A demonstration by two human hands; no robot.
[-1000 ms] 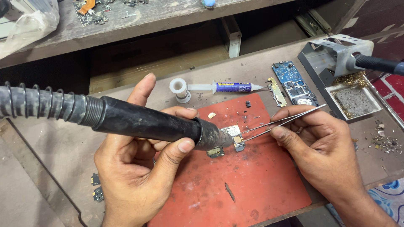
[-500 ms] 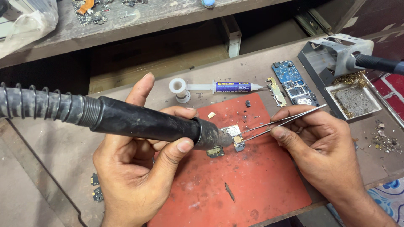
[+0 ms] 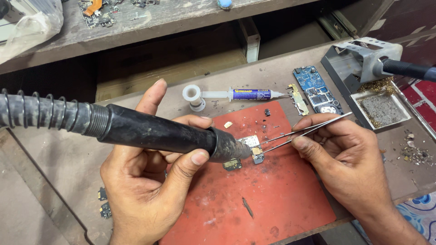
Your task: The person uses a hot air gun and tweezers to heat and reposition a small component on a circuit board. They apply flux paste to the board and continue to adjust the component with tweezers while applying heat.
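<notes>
A small circuit board piece (image 3: 254,147) lay near the far middle of a red work mat (image 3: 263,204), with another small dark part (image 3: 232,164) just beside it on the near left. The nozzle of a black hot-air handpiece (image 3: 159,134) pointed at the piece from the left, its tip just above it. The left hand (image 3: 145,181) was wrapped closed around the handpiece, thumb pressed on its near side. From the right, thin metal tweezers (image 3: 304,129) reached to the piece, their tips at its right edge; the right hand (image 3: 345,159) pinched them between thumb and fingers. Farther off on the bench lay a syringe with a blue label (image 3: 240,94), and to its right a blue phone board (image 3: 315,90). At the far right stood a metal iron stand (image 3: 359,54) and a tray (image 3: 381,109).
</notes>
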